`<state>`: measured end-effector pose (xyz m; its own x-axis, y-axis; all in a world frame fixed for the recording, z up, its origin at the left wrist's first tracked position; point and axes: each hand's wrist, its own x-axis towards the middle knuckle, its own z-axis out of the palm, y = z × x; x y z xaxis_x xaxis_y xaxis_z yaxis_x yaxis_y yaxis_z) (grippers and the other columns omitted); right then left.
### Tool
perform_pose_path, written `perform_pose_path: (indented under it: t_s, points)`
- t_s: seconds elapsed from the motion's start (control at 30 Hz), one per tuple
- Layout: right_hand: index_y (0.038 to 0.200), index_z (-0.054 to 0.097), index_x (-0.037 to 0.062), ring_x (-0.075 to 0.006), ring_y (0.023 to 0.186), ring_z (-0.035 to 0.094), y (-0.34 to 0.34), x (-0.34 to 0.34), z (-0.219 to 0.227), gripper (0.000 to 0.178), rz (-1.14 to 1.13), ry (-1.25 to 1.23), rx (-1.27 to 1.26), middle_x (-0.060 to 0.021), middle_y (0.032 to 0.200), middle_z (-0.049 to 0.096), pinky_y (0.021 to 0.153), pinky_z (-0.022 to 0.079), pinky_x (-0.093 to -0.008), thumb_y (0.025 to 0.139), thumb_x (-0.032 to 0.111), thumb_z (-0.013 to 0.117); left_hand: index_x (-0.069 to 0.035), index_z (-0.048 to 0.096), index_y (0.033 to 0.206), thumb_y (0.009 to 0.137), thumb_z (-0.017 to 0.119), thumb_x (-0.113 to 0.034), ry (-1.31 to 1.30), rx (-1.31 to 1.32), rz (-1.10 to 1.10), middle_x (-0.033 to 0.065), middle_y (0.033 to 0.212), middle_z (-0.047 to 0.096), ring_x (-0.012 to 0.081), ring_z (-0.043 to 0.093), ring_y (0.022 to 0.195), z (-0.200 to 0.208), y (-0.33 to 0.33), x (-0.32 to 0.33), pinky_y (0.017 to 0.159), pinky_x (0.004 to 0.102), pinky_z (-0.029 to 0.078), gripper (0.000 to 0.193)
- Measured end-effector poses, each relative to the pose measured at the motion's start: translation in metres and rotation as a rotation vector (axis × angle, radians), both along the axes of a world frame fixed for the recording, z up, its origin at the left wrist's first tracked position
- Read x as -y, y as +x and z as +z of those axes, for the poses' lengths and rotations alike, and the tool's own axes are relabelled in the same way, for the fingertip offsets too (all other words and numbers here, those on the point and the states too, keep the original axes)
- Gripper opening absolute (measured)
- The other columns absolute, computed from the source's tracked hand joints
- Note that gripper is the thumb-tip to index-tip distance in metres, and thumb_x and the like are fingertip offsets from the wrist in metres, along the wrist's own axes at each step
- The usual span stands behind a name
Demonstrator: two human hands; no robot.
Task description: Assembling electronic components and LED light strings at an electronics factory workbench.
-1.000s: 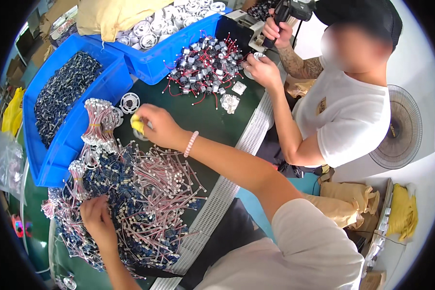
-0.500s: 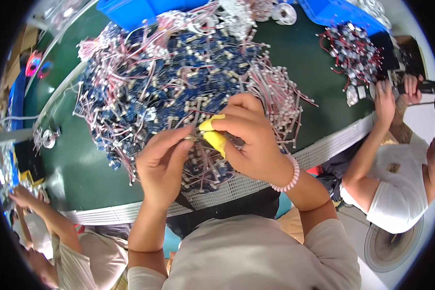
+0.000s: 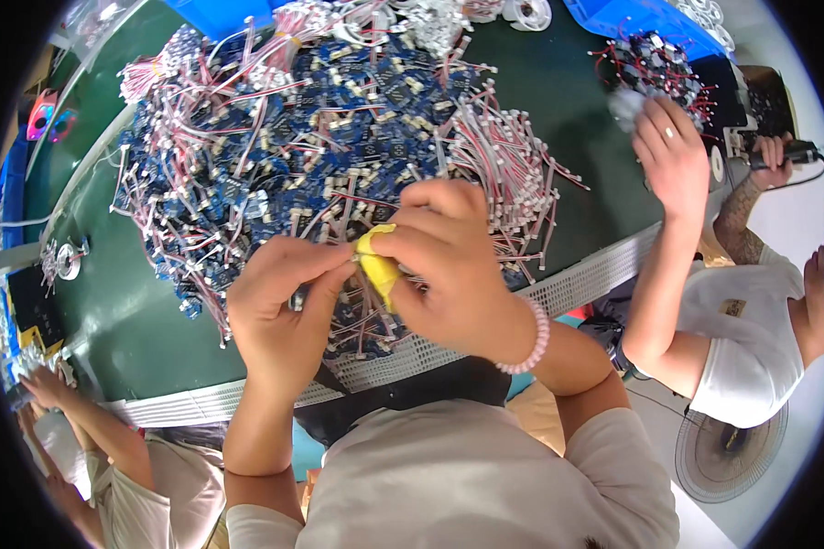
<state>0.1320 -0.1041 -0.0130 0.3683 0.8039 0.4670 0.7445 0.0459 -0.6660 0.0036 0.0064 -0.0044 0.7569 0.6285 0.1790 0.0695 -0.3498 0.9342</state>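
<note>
Both hands meet over the near edge of the green table [image 3: 110, 311], just above a big heap of small blue circuit boards [image 3: 339, 137] with red-and-white wire leads. The right hand [image 3: 449, 265] is closed on a small yellow piece [image 3: 375, 261], pinched between thumb and curled fingers so that only its left end shows; what it is exactly cannot be told from here. The left hand [image 3: 279, 306] comes in from the left with thumb and forefinger pressed together right against that yellow end, seemingly nipping something thin there, perhaps a wire lead, though the contact itself is too small to make out. The yellow piece looks light and somewhat soft, easy to deform, so a fingertip pinch near its tip seems the fitting hold; the boards below look light and stiff, their thin leads prone to tangling and snagging, best lifted by the board edge rather than dragged by a wire. Farther right, a co-worker's hand [image 3: 673, 151] reaches over the table toward a smaller pile of dark wired parts [image 3: 655, 64] beside a blue bin [image 3: 641, 18]. At the near left, another person's hand [image 3: 41, 389] rests by the table edge.
</note>
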Motion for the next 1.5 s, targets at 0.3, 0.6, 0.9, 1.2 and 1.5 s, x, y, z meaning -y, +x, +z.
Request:
perform_pose_path:
  t_s: [0.3,0.6,0.9,1.2,1.5]
  points:
    - [0.095,0.058,-0.0012,-0.0321,0.090,0.051,-0.009,0.011,-0.002,0.036,-0.031,0.076,-0.199,-0.0127,0.085,0.055,0.077,0.040,-0.0399,0.059,-0.003,0.057,0.000,0.066,0.082,0.069,0.066,0.011,0.289,-0.042,0.099,0.0091,0.070,0.059,0.0173,0.057,0.061,0.001,0.019,0.015,0.056,0.0239,0.045,0.016]
    - [0.069,0.064,0.0073,-0.0239,0.072,0.051,0.086,0.013,0.004,0.016,-0.269,-0.131,0.028,-0.0061,0.060,0.057,0.064,0.037,-0.0369,0.061,0.019,0.072,0.002,0.058,0.095,0.084,0.057,0.006,-0.229,0.017,0.180,0.0047,0.089,0.056,0.0114,0.059,0.080,0.006,0.002,-0.004,0.067,0.0211,0.052,0.012]
    - [0.065,0.063,0.0060,-0.0243,0.073,0.051,0.083,-0.009,-0.017,0.008,-0.162,-0.284,-0.006,-0.0056,0.063,0.058,0.065,0.037,-0.0371,0.064,0.012,0.068,0.003,0.057,0.096,0.085,0.054,0.006,-0.307,0.044,0.101,0.0090,0.100,0.052,0.0160,0.062,0.083,-0.001,0.001,-0.007,0.068,0.0233,0.054,0.012]
    - [0.090,0.067,0.0011,-0.0112,0.050,0.051,0.021,0.004,0.017,0.016,0.069,-0.095,-0.437,-0.0070,0.065,0.059,0.046,0.037,-0.0236,0.074,-0.002,0.066,0.005,0.057,0.103,0.081,0.057,0.011,-0.651,0.165,0.048,0.0114,0.095,0.061,0.0166,0.062,0.083,-0.007,0.005,-0.008,0.075,0.0269,0.053,0.023]
    - [0.085,0.061,0.0009,-0.0227,0.059,0.056,0.005,-0.004,0.000,0.018,0.124,-0.070,-0.482,-0.0095,0.070,0.057,0.051,0.044,-0.0298,0.068,-0.004,0.058,0.005,0.057,0.103,0.079,0.062,0.009,-0.587,0.101,0.091,0.0098,0.091,0.063,0.0135,0.062,0.081,-0.007,-0.006,-0.005,0.073,0.0243,0.052,0.025]
